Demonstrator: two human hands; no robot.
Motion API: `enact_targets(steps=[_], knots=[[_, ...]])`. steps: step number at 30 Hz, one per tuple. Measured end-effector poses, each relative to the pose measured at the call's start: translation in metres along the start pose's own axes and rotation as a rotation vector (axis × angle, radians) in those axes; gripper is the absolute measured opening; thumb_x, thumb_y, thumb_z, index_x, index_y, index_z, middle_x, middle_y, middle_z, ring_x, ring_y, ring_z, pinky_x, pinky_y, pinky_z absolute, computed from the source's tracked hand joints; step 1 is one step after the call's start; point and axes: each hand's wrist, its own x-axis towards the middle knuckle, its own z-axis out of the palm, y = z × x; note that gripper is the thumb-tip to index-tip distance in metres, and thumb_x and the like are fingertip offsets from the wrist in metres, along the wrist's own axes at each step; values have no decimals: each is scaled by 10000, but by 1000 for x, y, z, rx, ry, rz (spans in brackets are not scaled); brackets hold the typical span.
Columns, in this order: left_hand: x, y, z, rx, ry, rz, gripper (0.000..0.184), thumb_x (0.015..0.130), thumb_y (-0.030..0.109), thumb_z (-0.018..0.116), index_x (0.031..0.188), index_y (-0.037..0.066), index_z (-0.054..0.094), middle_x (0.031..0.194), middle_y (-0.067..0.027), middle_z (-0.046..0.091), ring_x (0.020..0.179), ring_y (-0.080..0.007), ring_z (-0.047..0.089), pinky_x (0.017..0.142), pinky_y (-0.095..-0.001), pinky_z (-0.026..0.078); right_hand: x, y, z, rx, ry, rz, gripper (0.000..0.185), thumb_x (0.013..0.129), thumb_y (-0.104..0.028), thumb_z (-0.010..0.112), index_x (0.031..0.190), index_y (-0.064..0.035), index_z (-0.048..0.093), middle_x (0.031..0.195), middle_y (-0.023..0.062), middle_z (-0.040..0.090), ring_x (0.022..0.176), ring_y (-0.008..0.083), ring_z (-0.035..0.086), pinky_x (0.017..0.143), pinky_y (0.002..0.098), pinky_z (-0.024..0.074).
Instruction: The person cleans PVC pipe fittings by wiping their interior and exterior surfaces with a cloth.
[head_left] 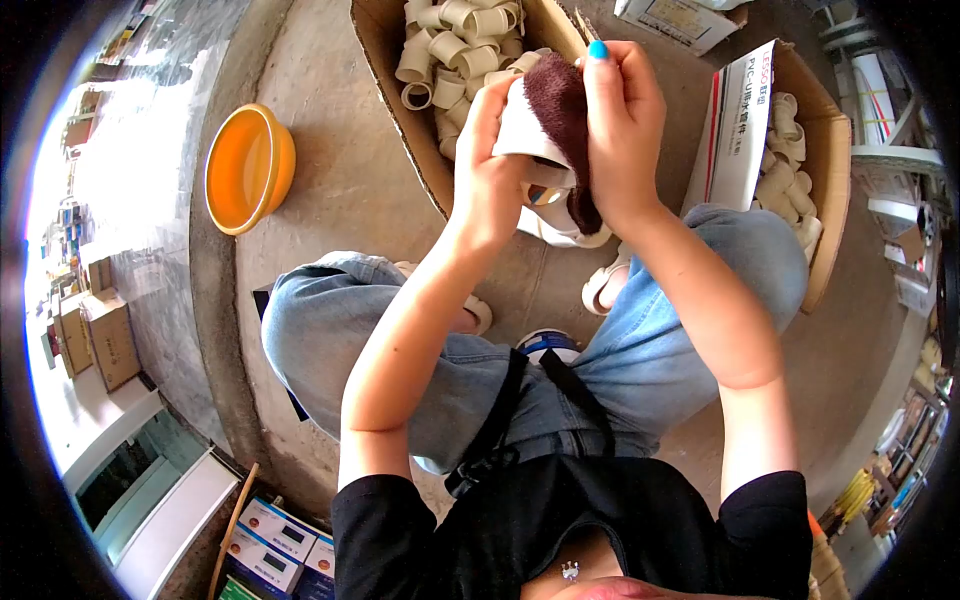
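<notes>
Steadying white plastic fitting point(517, 127) between knees, left hand point(487, 178) curls around its side; right hand point(626, 135), partly closed, holds dark brown plush cloth point(558, 105) against it, apparently for firm contact. Cardboard box point(414, 138) sits just beyond, seemingly for easy reach.

Our concrete floor point(340, 120) under strong side light.
We see white glare point(75, 120) at upper left, brown cartons point(108, 338) below it, a white-framed glass panel point(140, 478) at lower left, and crowded shelving point(895, 153) along the right edge.
</notes>
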Motion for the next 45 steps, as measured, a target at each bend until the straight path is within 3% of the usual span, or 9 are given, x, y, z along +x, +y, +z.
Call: enact_targets(steps=[8,13,16,20,28,31,35,42,45], knots=[[-5,13,0,-206,-167,58,423,840,138,407,1237,-5,430,1138,-84,528,1026,-142,515,862,-259,417,9,-6,-8,172,24,344,254,895,-305,461,826,-70,529,687,-10,518,588,78,476,602,219,394],[-1,7,-13,-203,-201,63,453,880,225,415,1249,-37,422,1109,-118,554,964,-162,558,837,-276,451,14,28,-28,680,-144,387,228,899,-295,413,830,-83,461,625,14,370,666,146,410,634,297,388],[-2,6,-7,-230,-194,60,494,878,259,420,1265,-47,398,1150,-132,534,964,-162,559,829,-273,456,19,7,-40,1058,-233,768,303,889,-346,391,838,-77,520,667,46,479,688,169,489,676,289,423],[0,2,-7,-264,-193,101,531,874,286,408,1286,-47,369,1211,-138,496,964,-166,558,827,-270,454,29,-16,-33,549,16,1008,342,873,-323,390,921,-56,600,875,91,629,835,207,596,787,325,466],[4,-10,-27,-667,-380,41,619,817,330,410,1313,-30,324,1208,-161,490,961,-174,562,663,-243,490,16,-27,-18,793,20,830,242,845,-219,466,941,-30,582,863,86,621,772,190,609,734,328,490],[7,-19,-36,-745,-490,45,576,805,270,388,1303,-16,343,1187,-161,502,969,-189,561,685,-256,495,-2,-31,-6,397,-237,337,245,865,-208,480,981,-3,549,860,89,608,794,156,576,714,303,453],[0,9,3,-404,103,-35,514,795,152,341,1288,12,377,1172,-149,513,990,-203,554,780,-298,483,-19,-17,8,-163,-109,-228,191,834,-195,564,895,-20,518,711,175,551,667,341,568,583,381,444],[-10,13,2,-340,13,-386,420,801,94,420,1221,84,422,981,-74,559,772,-148,598,412,-222,466,6,-8,1,76,-89,326,440,910,-315,446,642,20,545,539,96,542,504,201,510,527,337,414],[-7,29,-4,-247,-236,-350,463,792,147,549,1217,47,395,1072,-84,516,867,-161,575,550,-276,518,11,-6,-6,354,2,715,347,890,-331,477,754,-36,600,703,46,584,607,111,530,578,259,426]])
